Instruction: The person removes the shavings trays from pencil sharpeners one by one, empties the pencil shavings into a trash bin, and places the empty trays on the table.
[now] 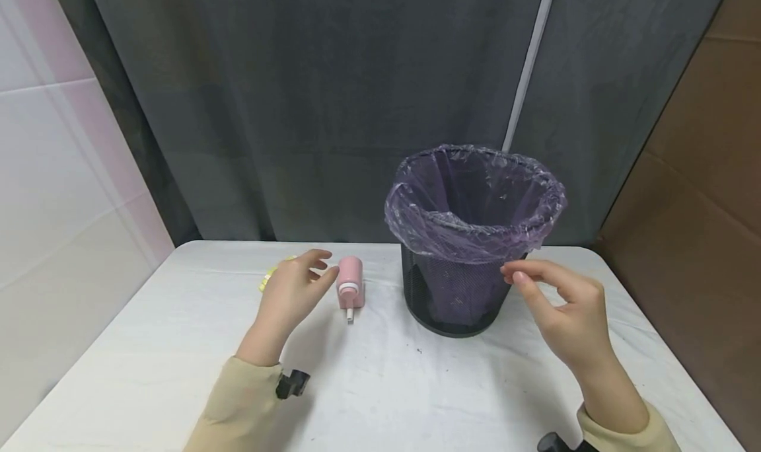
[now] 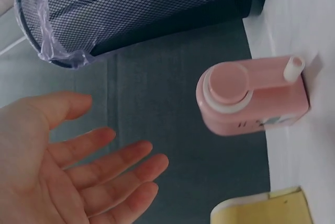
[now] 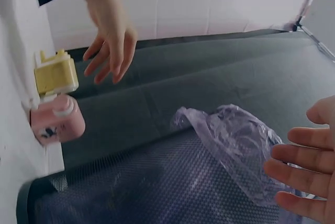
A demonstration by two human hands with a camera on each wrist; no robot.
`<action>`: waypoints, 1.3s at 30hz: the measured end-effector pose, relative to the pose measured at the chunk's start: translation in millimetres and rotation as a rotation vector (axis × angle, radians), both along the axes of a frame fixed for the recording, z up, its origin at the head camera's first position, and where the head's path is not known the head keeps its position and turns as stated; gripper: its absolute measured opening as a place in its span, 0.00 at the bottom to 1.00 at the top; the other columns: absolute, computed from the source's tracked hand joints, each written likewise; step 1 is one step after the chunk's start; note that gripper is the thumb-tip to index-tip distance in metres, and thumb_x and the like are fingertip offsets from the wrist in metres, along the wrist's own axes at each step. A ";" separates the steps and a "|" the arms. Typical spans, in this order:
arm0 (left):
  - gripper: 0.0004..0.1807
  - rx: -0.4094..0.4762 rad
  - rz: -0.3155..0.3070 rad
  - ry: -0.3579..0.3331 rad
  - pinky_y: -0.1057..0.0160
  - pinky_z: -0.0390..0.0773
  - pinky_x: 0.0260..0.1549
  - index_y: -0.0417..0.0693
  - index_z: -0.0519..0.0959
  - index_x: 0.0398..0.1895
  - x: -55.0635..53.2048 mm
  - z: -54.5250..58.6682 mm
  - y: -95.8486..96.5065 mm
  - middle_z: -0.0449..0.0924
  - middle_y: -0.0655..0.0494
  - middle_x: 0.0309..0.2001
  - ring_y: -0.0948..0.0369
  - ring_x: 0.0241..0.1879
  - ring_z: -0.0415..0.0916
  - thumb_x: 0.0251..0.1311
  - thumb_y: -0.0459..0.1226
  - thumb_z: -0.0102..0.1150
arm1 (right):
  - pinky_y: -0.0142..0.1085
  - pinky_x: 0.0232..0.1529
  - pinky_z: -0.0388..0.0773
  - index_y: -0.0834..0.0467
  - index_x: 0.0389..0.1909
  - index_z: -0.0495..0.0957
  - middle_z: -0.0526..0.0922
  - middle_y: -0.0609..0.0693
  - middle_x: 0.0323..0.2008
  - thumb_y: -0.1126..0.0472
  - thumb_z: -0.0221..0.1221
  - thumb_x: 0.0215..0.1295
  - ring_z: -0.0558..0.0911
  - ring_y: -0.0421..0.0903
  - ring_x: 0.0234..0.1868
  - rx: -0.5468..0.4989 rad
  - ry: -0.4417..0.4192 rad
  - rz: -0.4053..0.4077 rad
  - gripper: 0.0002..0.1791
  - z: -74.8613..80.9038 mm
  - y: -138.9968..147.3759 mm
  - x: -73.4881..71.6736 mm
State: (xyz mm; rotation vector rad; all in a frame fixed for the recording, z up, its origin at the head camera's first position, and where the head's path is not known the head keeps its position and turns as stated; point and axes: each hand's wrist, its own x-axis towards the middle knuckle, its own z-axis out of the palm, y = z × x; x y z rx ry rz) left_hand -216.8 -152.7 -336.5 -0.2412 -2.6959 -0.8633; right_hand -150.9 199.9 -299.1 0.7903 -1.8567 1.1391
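Observation:
My left hand (image 1: 289,297) hovers over the left part of the table, its fingers loosely bent and holding nothing. Just right of its fingertips stands a pink object (image 1: 351,271) with a round, white-ringed disc and a short arm ending in a white peg (image 2: 294,69), like a crank pencil sharpener. A similar yellow object (image 3: 56,75) is partly hidden behind this hand in the head view. My right hand (image 1: 573,316) is empty, fingers extended near the right front of a black mesh wastebasket (image 1: 458,300). In the right wrist view its fingertips overlap the purple bag (image 3: 238,137).
The purple bag lines the wastebasket and folds over its rim (image 1: 470,240). White cloth (image 1: 380,399) covers the table, with small dark specks in front of the basket. A grey curtain (image 1: 309,108) hangs behind, a brown panel (image 1: 689,194) stands at right.

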 end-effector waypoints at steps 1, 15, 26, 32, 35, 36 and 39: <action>0.21 0.007 0.008 -0.014 0.52 0.78 0.35 0.44 0.77 0.55 -0.5 -1.0 1.4 0.83 0.46 0.44 0.52 0.39 0.81 0.62 0.45 0.56 | 0.26 0.42 0.75 0.69 0.33 0.83 0.85 0.55 0.30 0.83 0.58 0.48 0.83 0.37 0.35 -0.010 -0.011 0.011 0.13 -0.2 -2.2 0.5; 0.27 0.065 0.128 -0.074 0.51 0.77 0.37 0.43 0.76 0.56 -12.0 -20.0 14.9 0.81 0.44 0.48 0.50 0.40 0.81 0.59 0.49 0.61 | 0.30 0.46 0.75 0.66 0.36 0.83 0.86 0.54 0.33 0.80 0.61 0.53 0.84 0.42 0.35 -0.063 -0.136 0.066 0.12 -2.6 -22.4 4.6; 0.36 0.152 0.183 -0.119 0.47 0.73 0.42 0.41 0.69 0.63 -18.3 -36.5 21.0 0.76 0.39 0.55 0.45 0.47 0.77 0.55 0.53 0.63 | 0.30 0.40 0.76 0.64 0.38 0.83 0.86 0.50 0.35 0.76 0.63 0.56 0.82 0.42 0.36 -0.043 -0.241 0.061 0.10 -8.6 -33.0 6.0; 0.39 0.159 0.166 -0.153 0.47 0.73 0.43 0.42 0.66 0.66 -21.7 -46.6 23.9 0.75 0.38 0.56 0.43 0.49 0.75 0.55 0.51 0.63 | 0.30 0.40 0.76 0.63 0.39 0.83 0.86 0.50 0.36 0.78 0.65 0.52 0.83 0.40 0.36 0.002 -0.237 0.086 0.14 -9.5 -36.3 7.0; 0.39 0.156 0.153 -0.156 0.46 0.73 0.44 0.41 0.65 0.67 -23.1 -50.0 24.6 0.75 0.36 0.55 0.43 0.50 0.75 0.55 0.50 0.63 | 0.30 0.40 0.76 0.63 0.40 0.83 0.86 0.49 0.36 0.77 0.65 0.52 0.83 0.40 0.37 0.016 -0.238 0.090 0.14 -9.6 -36.3 7.6; 0.39 0.155 0.150 -0.157 0.45 0.73 0.44 0.41 0.64 0.67 -23.0 -50.6 24.8 0.75 0.36 0.55 0.42 0.50 0.74 0.55 0.50 0.63 | 0.31 0.40 0.77 0.62 0.40 0.83 0.86 0.49 0.36 0.77 0.66 0.52 0.83 0.40 0.37 0.021 -0.237 0.090 0.14 -10.0 -36.1 7.5; 0.42 0.153 0.149 -0.169 0.44 0.72 0.46 0.41 0.62 0.69 -23.2 -52.9 24.7 0.74 0.34 0.56 0.41 0.52 0.73 0.55 0.51 0.64 | 0.32 0.40 0.77 0.61 0.40 0.83 0.86 0.49 0.37 0.76 0.66 0.51 0.83 0.40 0.37 0.035 -0.239 0.085 0.15 -11.3 -35.5 7.2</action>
